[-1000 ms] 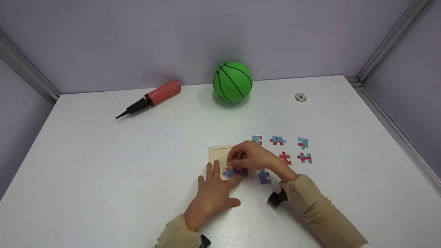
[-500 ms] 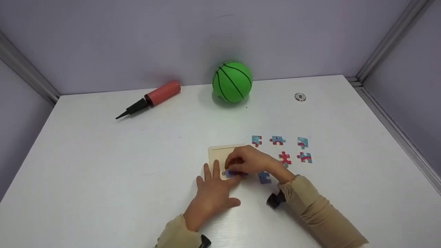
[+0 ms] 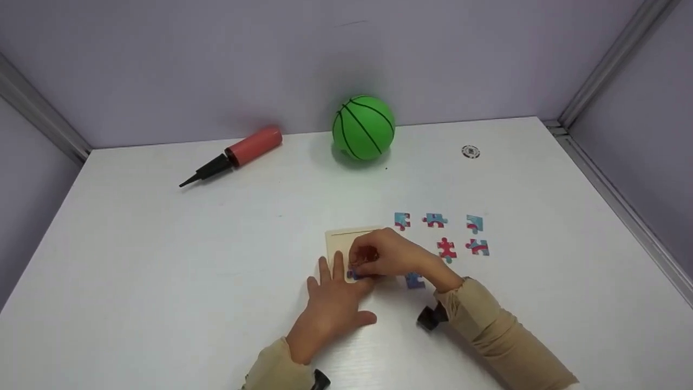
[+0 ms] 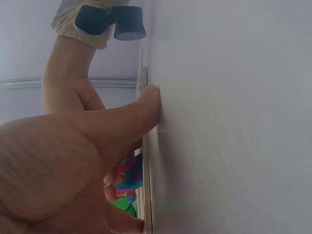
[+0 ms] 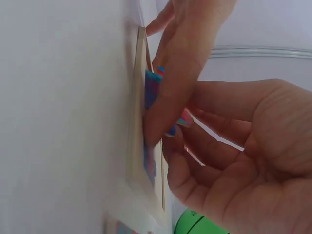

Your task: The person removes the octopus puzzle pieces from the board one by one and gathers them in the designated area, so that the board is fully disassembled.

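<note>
A shallow wooden puzzle tray (image 3: 340, 241) lies on the white table. My left hand (image 3: 331, 306) rests over its near edge with fingers spread straight. In the right wrist view, one left finger presses a blue-purple puzzle piece (image 5: 151, 90) in the tray. Above the tray, my right hand (image 3: 392, 253) pinches a blue and pink puzzle piece (image 4: 131, 174) between thumb and fingertips; it appears tilted in the left wrist view. Fingers hide much of both pieces and the tray's right part. Just right of the tray lies a blue-purple piece (image 3: 414, 280), partly behind my right wrist.
Several loose puzzle pieces lie right of the tray, among them a red piece (image 3: 446, 248) and a blue corner piece (image 3: 475, 223). Farther back are a green ball (image 3: 364, 128), a red and black hand pump (image 3: 254, 146) and a round chip (image 3: 470, 151). Walls border the table.
My right hand has moved slightly left and down toward the near edge of the tray, with the pinched puzzle piece. The left hand stays in place.
</note>
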A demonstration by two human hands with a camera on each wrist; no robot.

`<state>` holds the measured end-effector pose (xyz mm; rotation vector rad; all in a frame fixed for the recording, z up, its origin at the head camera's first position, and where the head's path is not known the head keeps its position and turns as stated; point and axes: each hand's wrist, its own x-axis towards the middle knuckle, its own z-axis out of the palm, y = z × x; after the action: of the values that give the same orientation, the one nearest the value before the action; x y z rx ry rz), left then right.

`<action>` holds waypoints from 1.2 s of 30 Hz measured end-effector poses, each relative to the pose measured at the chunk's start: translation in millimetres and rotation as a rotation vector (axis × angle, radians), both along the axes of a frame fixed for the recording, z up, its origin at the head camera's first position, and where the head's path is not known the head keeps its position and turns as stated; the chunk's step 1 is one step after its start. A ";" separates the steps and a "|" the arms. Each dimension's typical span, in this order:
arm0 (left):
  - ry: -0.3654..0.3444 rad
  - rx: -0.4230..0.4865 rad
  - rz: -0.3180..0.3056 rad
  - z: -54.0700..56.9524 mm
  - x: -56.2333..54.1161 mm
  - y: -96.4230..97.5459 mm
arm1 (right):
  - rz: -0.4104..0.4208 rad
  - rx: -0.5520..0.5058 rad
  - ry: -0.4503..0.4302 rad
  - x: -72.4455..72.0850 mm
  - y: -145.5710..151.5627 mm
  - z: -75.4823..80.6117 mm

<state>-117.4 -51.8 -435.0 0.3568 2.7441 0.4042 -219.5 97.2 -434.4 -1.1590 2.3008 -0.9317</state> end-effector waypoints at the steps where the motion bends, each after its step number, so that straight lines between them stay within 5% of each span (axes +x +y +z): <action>1: 0.000 0.001 -0.001 0.2 0.1 0.1 | -0.006 0.002 0.004 0.4 -0.3 -0.6; 18: 0.006 0.024 0.002 -0.7 1.4 -0.3 | -0.161 -0.202 -0.124 -8.6 17.4 -1.9; 36: 0.005 0.039 0.028 -1.4 0.2 1.5 | -0.228 -0.184 -0.119 1.0 77.0 -0.2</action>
<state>-117.2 -50.4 -436.4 0.3297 2.7525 0.4651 -218.6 174.2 -434.7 -0.8938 2.3219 -1.2830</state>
